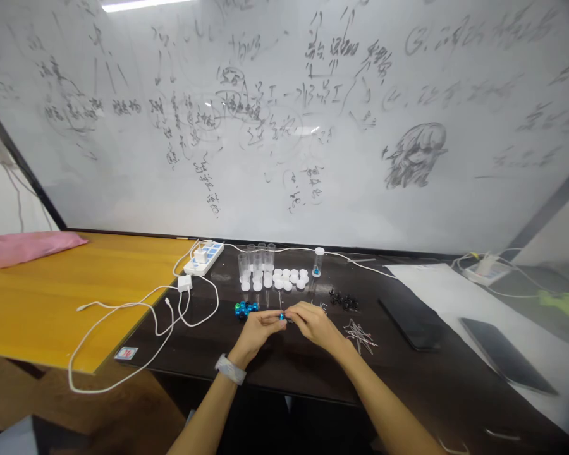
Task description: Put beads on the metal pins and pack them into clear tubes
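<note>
My left hand [258,332] and my right hand [313,322] meet over the dark tabletop, their fingertips pinched around a small shiny blue bead [281,316]. The fingers hide part of it. Just left of my left hand lies a heap of metallic blue and green beads [245,309]. Farther back stand several transparent tubes [256,265] beside several white caps [284,278]. A capped tube with blue inside [318,261] stands behind them. To the right of my right hand are small black parts [344,301] and a scatter of thin metal pins [360,335].
A white power strip [203,258] and white cables [142,309] lie at the table's back left. Dark tablets [410,322] rest to the right, one on white paper. A yellow wooden table [76,297] with a pink bag [28,248] adjoins at left. A written-on whiteboard [284,126] stands behind.
</note>
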A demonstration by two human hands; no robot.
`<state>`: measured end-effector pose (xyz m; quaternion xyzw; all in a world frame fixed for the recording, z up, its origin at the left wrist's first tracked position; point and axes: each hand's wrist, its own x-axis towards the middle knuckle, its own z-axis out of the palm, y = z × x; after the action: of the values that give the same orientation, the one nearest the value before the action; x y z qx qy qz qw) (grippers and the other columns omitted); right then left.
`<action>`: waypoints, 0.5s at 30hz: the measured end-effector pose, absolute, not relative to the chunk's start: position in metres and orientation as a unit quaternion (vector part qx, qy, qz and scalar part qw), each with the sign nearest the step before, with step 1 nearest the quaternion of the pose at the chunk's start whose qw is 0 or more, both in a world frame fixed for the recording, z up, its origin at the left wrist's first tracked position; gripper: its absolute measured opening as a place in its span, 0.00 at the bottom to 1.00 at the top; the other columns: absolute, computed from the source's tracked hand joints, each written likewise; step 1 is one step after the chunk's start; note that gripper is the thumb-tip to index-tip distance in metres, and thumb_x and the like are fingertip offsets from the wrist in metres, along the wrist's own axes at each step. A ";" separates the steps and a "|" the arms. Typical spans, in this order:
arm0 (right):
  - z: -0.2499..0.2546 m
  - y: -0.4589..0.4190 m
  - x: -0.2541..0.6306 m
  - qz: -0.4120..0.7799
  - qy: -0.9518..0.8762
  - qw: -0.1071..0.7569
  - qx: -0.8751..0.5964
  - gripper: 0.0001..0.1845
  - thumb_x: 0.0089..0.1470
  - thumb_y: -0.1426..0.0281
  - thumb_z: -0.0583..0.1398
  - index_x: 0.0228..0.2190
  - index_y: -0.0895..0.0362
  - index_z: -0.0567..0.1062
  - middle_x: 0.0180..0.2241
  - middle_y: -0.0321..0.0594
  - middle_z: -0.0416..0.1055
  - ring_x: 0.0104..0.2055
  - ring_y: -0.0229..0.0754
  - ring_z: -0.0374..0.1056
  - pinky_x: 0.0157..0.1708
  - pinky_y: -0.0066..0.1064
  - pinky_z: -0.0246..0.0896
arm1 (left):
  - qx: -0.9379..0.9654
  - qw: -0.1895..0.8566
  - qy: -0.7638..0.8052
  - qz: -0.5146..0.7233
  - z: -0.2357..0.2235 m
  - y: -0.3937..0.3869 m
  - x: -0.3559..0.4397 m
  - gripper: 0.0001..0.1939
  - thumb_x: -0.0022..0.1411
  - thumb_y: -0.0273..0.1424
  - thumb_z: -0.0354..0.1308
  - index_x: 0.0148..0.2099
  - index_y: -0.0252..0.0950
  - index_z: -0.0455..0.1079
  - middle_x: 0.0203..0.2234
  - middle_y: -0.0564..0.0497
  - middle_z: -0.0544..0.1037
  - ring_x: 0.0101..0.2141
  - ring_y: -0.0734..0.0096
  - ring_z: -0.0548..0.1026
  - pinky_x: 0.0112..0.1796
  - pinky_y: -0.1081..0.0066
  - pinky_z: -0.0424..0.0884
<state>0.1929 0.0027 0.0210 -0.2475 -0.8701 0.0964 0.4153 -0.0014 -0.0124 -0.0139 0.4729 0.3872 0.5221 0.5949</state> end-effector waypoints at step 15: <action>0.011 0.000 0.202 0.096 -0.882 0.392 -0.243 0.22 0.66 0.74 0.51 0.59 0.52 0.67 0.44 0.45 0.77 0.44 0.46 0.74 0.44 0.40 0.73 | 0.477 0.560 0.413 0.537 -0.019 -0.009 -0.001 0.26 0.44 0.38 0.75 0.45 0.31 0.80 0.36 0.40 0.84 0.37 0.57 0.82 0.45 0.60 0.76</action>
<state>0.2022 0.0005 0.0107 -0.2429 -0.8819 0.0961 0.3924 -0.0011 -0.0088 -0.0189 0.4771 0.4129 0.5370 0.5599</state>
